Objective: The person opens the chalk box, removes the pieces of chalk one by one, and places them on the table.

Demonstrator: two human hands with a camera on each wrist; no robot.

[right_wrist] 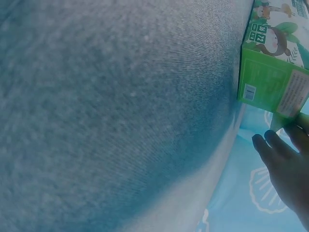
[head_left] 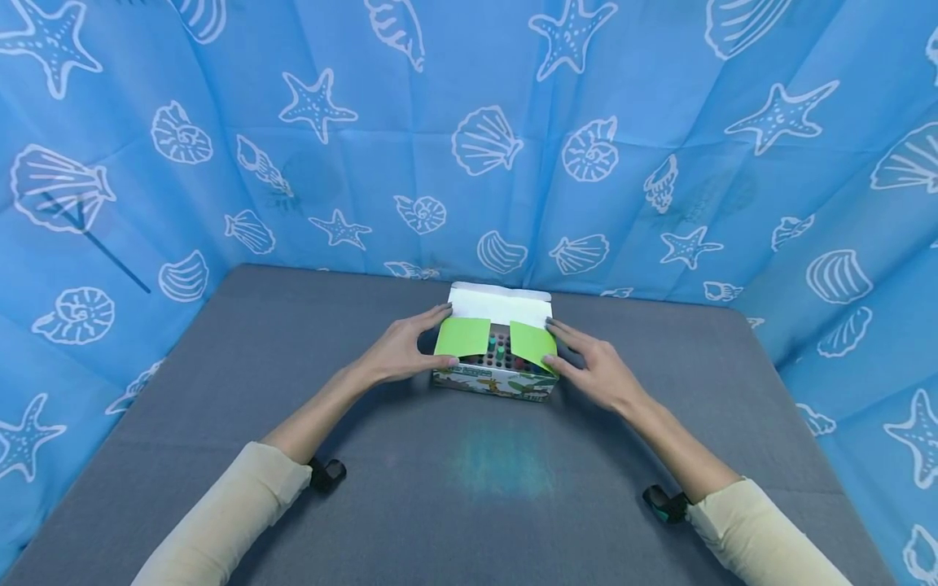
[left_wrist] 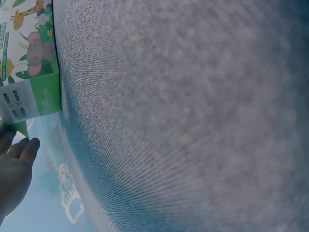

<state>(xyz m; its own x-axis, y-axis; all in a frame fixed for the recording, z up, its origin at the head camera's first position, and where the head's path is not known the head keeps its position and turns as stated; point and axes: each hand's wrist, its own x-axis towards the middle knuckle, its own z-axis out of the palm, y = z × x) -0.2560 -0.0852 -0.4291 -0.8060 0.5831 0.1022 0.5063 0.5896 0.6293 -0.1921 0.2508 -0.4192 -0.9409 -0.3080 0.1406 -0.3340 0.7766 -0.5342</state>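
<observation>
A small cardboard box (head_left: 493,382) printed with cartoon animals stands on the grey table, its white-lined lid (head_left: 501,304) raised at the back. Two green side flaps, a left flap (head_left: 463,336) and a right flap (head_left: 533,344), lean inward over the opening. Between them shows a dark insert with rows of holes and small green-topped pieces (head_left: 500,352). My left hand (head_left: 401,348) spans the left end, thumb at the flap's front corner, fingers extended toward the lid. My right hand (head_left: 597,370) mirrors it at the right flap, fingers extended. The flaps hide the insert's ends.
The grey cloth-covered table (head_left: 352,513) surrounds the box. A blue curtain (head_left: 410,179) with white shells and starfish hangs behind and at both sides. Dark devices, a left one (head_left: 327,475) and a right one (head_left: 665,503), sit at the wrists.
</observation>
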